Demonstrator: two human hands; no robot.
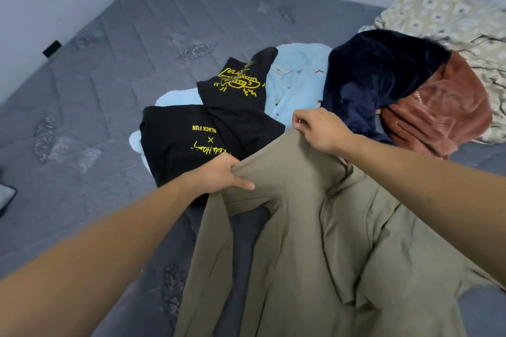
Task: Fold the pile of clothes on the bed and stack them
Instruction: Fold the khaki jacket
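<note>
On the bed I have the khaki garment lifted at the near edge, its lower part draping down toward me. It looks light, limp and thin, so I expect it to sag and crease unless held taut along one hem. The rest of the pile lies mid-bed, unfolded: black tees, blue fleece, navy and rust plush. My left hand bunches the top edge; my right hand pinches it further along.
</note>
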